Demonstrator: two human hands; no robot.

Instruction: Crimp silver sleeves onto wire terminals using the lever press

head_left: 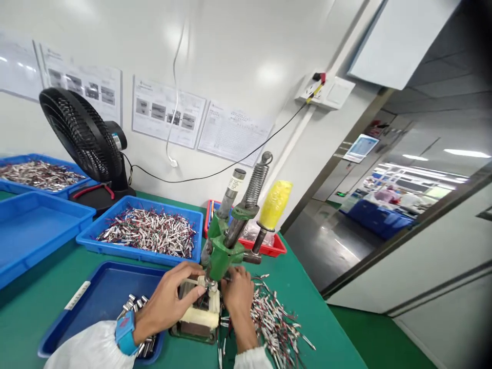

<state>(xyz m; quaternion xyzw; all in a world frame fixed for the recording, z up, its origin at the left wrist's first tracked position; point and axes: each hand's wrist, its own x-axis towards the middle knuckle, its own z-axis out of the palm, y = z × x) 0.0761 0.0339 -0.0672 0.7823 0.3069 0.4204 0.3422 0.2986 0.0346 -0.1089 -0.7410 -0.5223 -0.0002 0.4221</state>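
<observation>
A green hand press (223,256) with a coil spring and a yellow-wrapped handle (274,205) stands at the centre. My left hand (169,299) reaches in from the left, its thumb and forefinger closed in round the press's lower tip; whatever they hold is too small to name. Behind and right of the press column is my right hand (239,292), fingers curled, their tips partly hidden. Below the press tip sits a pale fixture (200,316) on a metal base. Wired silver parts (271,318) lie heaped right of my right hand. Silver cylinders (132,305) rest in a dark blue tray (103,287).
Blue trays (140,251) of wired parts stand behind and at far left (42,174). Another blue tray (38,220) is at the left edge. A black fan (82,136) stands near the wall. Behind the press is a red tray (274,249). A cable (207,177) crosses the wall.
</observation>
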